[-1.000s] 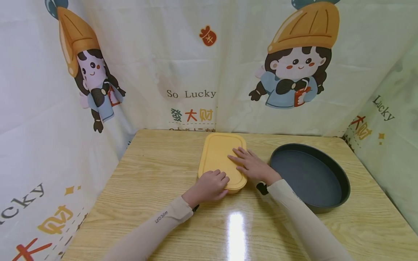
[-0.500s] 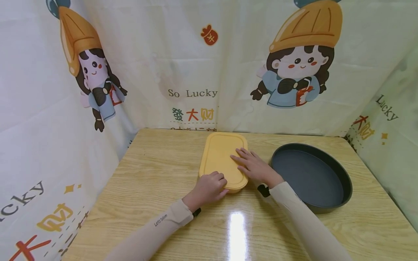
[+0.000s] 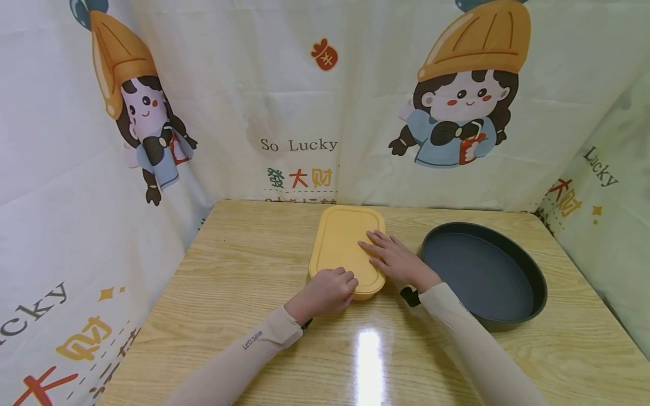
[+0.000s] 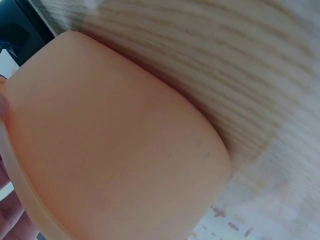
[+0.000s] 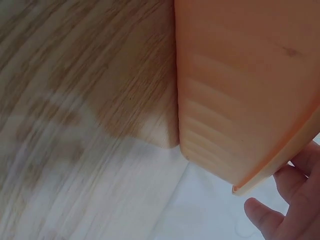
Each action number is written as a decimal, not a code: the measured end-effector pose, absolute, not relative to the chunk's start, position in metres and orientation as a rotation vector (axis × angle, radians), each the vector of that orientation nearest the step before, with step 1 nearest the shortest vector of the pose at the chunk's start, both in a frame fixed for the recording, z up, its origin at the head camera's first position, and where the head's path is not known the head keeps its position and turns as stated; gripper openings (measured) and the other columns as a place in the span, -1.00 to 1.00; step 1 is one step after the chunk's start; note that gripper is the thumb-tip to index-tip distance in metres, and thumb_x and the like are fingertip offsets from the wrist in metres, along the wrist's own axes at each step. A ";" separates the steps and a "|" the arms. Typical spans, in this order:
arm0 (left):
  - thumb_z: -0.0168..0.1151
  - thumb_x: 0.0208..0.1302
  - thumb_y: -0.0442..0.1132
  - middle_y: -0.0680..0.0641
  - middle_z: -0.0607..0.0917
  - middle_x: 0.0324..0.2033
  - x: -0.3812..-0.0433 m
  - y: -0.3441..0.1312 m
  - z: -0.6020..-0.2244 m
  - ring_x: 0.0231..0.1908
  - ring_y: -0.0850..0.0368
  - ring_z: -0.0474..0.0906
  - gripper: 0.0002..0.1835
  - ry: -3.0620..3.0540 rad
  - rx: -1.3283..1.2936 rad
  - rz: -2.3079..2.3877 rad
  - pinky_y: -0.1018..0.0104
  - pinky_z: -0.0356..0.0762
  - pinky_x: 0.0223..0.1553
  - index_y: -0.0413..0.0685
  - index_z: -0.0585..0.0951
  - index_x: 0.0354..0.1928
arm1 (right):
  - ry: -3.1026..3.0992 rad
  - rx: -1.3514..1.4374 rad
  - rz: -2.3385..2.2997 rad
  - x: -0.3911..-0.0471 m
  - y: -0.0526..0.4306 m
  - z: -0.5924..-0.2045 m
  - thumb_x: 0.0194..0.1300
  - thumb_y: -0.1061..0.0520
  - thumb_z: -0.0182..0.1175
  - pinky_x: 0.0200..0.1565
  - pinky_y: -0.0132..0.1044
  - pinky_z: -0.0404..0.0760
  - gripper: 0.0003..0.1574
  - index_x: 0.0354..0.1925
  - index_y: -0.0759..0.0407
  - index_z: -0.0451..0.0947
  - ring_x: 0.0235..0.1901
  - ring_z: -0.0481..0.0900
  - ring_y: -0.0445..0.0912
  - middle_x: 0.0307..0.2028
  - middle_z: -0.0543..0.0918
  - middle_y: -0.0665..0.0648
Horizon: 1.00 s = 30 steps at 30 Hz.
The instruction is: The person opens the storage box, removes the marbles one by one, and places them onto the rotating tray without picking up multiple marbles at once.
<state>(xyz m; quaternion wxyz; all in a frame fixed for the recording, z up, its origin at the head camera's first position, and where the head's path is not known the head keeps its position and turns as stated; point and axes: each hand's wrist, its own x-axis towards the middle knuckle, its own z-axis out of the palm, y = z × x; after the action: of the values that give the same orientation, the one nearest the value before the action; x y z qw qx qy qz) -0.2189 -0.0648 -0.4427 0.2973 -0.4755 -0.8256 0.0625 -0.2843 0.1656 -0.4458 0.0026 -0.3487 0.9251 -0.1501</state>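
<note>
A yellow rectangular box with rounded corners, its flat lid (image 3: 342, 231) on top, stands at the middle of the table. My left hand (image 3: 326, 292) grips the lid's near edge, knuckles up and fingers curled over the rim. In the left wrist view, the thumb tip (image 4: 4, 107) meets the box wall (image 4: 115, 130) just under the rim. With fingers spread, my right hand (image 3: 396, 262) rests flat on the right side of the lid. The right wrist view shows the box's ridged side wall (image 5: 220, 105) and several fingertips by the lid rim.
A round dark pan (image 3: 479, 273) with a low wall stands right of the box, close to my right wrist. Behind the wooden table (image 3: 244, 254) hangs a cream printed curtain (image 3: 365, 113), which also runs along both sides.
My left hand has shifted slightly to the right along the near edge of the lid, its thumb now less visible. The right hand, box and pan look the same.
</note>
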 end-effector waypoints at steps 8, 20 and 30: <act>0.27 -0.01 -0.17 0.15 0.56 -0.54 -0.224 -0.064 -0.444 -0.54 0.30 0.47 -0.93 -2.158 -1.295 0.145 0.53 0.43 -0.55 0.10 0.56 -0.50 | 2.968 -0.966 -0.453 -0.278 0.167 -0.445 0.41 -0.14 -0.07 0.38 0.21 -0.02 -0.23 0.45 0.13 0.05 0.46 -0.09 0.18 0.45 0.02 0.28; 0.27 -0.06 -0.15 0.10 0.58 -0.42 -0.227 -0.065 -0.449 -0.41 0.24 0.52 -0.86 -2.200 -1.285 0.072 0.53 0.41 -0.59 0.08 0.52 -0.41 | 2.958 -0.720 -0.551 -0.269 0.176 -0.447 0.35 -0.32 -0.09 0.40 0.15 -0.02 0.07 0.46 0.32 -0.21 0.47 -0.11 0.15 0.48 -0.11 0.29; 0.28 -0.05 -0.13 0.11 0.60 -0.44 -0.224 -0.062 -0.447 -0.44 0.25 0.52 -0.88 -2.205 -1.245 0.041 0.55 0.33 -0.67 0.09 0.56 -0.43 | 2.841 -0.762 -0.796 -0.250 0.185 -0.453 0.12 -0.41 0.15 0.32 0.22 0.14 0.32 0.48 0.24 -0.25 0.42 -0.01 0.24 0.46 -0.06 0.33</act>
<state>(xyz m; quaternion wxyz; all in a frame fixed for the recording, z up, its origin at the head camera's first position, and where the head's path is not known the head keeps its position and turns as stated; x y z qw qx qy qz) -0.2238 -0.0615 -0.4474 0.2996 -0.4690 -0.8307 0.0156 -0.2497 0.1846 -0.4531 0.0472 -0.2497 0.9313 -0.2609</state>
